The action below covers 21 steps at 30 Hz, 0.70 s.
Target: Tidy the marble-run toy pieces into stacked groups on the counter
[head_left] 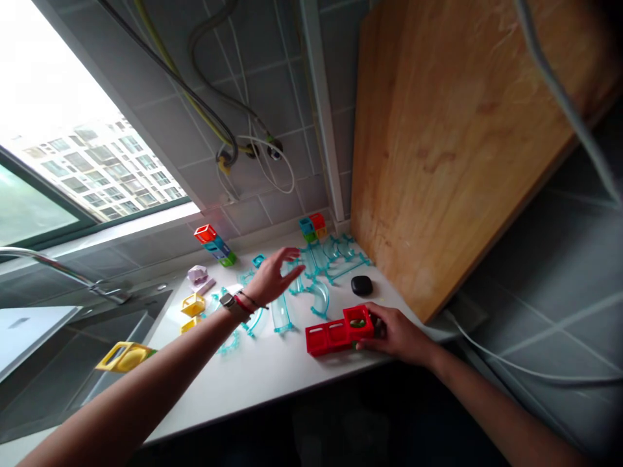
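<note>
My right hand (396,334) grips the right end of a row of red cube blocks (335,334) that lies on the white counter (263,373). My left hand (272,275) hovers with fingers spread above several clear teal track pieces (318,295), holding nothing. A watch and bands sit on that wrist. A teal curved track lies just left of the red blocks.
Stacked coloured cubes (214,243) and a second stack (313,227) stand by the tiled wall. Yellow cubes (193,303) lie at the left, one yellow cube (124,357) in the sink. A black puck (361,285) sits near a leaning wooden board (457,143). A faucet (58,269) is at the left.
</note>
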{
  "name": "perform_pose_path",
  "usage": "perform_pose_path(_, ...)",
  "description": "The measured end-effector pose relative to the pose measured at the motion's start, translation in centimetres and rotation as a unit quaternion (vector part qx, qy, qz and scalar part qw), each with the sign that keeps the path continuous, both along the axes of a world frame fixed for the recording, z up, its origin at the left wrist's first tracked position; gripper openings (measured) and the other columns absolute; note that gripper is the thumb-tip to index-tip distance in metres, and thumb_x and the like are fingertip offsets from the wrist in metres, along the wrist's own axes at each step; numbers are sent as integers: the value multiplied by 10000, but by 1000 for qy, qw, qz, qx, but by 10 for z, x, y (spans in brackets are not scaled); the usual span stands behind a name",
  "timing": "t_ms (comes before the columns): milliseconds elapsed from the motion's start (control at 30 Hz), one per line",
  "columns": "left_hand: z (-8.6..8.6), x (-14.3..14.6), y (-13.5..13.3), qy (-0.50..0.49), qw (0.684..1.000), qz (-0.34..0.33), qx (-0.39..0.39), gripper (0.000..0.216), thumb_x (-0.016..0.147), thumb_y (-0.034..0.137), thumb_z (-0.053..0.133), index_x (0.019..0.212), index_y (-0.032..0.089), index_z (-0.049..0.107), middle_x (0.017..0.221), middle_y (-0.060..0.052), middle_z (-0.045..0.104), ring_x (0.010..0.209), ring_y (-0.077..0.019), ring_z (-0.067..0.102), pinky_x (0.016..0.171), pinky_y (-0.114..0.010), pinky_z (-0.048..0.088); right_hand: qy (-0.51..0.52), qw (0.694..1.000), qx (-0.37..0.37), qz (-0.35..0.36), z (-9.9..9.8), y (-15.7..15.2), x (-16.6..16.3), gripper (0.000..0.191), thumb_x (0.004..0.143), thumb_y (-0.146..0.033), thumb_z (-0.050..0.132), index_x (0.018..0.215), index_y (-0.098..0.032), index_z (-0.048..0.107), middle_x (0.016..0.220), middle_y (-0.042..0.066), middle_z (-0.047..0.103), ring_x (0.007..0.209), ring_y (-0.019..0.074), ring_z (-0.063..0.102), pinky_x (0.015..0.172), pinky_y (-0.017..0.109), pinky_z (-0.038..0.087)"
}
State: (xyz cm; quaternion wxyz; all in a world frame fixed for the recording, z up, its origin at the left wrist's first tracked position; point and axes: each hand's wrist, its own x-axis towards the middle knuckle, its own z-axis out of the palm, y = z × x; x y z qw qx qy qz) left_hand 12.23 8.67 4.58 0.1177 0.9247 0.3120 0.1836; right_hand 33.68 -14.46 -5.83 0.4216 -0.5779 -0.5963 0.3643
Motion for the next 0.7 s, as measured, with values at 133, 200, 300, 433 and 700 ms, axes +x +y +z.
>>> perform_pose_path(133,25,17,-97,77,976,-203,-6,617,897,584,643,1408,260,522,1330,-93,662,1116,-268,675,921,-389,555,-54,998,7,-23,-2,0,0,582,704,-514,863,1150,-211,641,952,36,745,741,196,644,646,273,480)
perform_pose_path(200,29,27,-127,96,971,-220,11,743,862,624,665,1457,223,473,1377,-126,629,1187,-312,640,961,-441,547,-69,997,20,-34,-4,1,-1,543,706,-490,864,1108,-203,640,917,33,739,724,190,633,633,271,462)
perform_pose_path(300,21,44,-140,124,973,-195,8,801,818,591,724,1460,180,479,1328,-159,651,1135,-348,664,896,-459,575,-73,996,23,-35,-9,3,-3,462,719,-458,848,1031,-188,640,812,15,715,648,172,605,578,263,426)
perform_pose_path(433,2,51,-127,83,980,-168,-65,725,737,446,829,1374,192,593,1192,-150,717,1005,-336,715,815,-405,583,-71,997,23,-34,-9,4,-4,327,771,-354,773,1026,-193,648,764,1,690,632,172,596,569,264,422)
perform_pose_path(700,-22,30,-132,-254,897,-65,-354,464,805,410,801,1226,249,695,1212,-117,687,1003,-263,707,814,-359,600,-94,995,4,-21,-8,2,-4,350,776,-321,739,1095,-200,663,819,20,714,681,207,630,627,299,465)
